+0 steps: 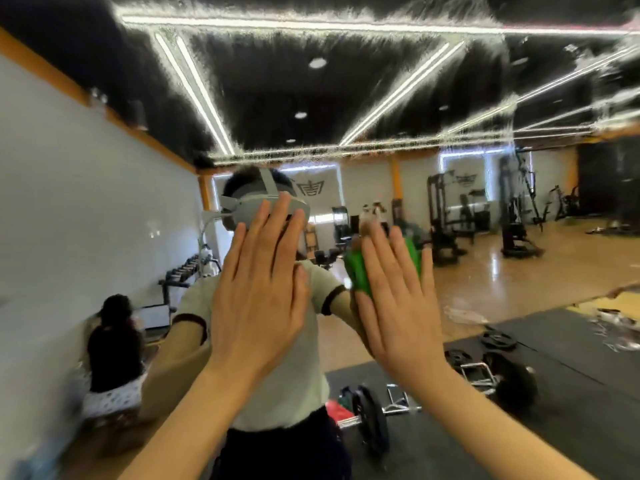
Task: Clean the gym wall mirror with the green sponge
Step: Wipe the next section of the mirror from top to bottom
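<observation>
The gym wall mirror fills nearly the whole view and is streaked with wet smears across its upper part. My right hand is raised with straight, spread fingers and presses the green sponge flat against the glass at centre right. The sponge shows green between and above my fingers. My left hand is flat on the mirror just left of it, fingers straight and together, holding nothing. Behind my hands the glass reflects my own torso and headset.
The reflection shows a barbell with plates on black mats, loose weight plates, gym machines on the wooden floor, and a dumbbell rack. Another person is reflected at the lower left by a white wall.
</observation>
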Demonstrator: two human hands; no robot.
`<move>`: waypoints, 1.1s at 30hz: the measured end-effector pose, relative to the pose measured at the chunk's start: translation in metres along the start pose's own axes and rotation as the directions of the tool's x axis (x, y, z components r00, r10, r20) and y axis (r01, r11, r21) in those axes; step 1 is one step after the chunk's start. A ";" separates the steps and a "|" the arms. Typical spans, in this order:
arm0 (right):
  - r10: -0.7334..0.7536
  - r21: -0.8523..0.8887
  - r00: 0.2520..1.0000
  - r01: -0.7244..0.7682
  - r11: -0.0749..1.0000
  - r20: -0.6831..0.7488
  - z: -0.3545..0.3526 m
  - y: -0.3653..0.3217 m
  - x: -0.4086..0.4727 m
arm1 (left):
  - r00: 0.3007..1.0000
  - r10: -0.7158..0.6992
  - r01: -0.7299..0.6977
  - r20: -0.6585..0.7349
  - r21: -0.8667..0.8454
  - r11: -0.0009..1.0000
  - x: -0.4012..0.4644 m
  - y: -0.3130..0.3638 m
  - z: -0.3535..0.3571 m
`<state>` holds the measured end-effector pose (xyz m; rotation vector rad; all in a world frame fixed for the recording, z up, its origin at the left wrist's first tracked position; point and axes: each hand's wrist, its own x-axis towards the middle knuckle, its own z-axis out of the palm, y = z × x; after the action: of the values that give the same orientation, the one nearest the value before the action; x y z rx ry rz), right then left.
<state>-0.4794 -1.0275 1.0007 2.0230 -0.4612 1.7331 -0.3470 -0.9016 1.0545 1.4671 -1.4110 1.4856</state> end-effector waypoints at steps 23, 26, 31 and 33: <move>-0.033 -0.030 0.999 0.033 0.999 0.014 -0.009 0.045 0.004 | 1.000 0.002 -0.003 0.020 0.050 0.999 0.000 0.002 -0.001; 0.100 0.025 0.991 -0.098 0.995 -0.084 -0.012 0.053 0.059 | 1.000 0.004 -0.005 0.020 0.061 0.998 -0.001 0.002 -0.001; 0.115 0.009 0.993 -0.115 0.993 -0.021 -0.005 0.047 -0.042 | 1.000 0.005 -0.006 0.022 0.054 0.999 0.000 0.003 -0.001; 0.079 -0.018 0.996 -0.078 0.997 0.049 -0.009 0.049 -0.089 | 1.000 0.002 -0.003 0.023 0.059 0.998 0.000 0.003 -0.001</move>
<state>-0.5265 -1.0667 0.9191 2.0662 -0.5761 1.7216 -0.3503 -0.9018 1.0537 1.5229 -1.3938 1.5284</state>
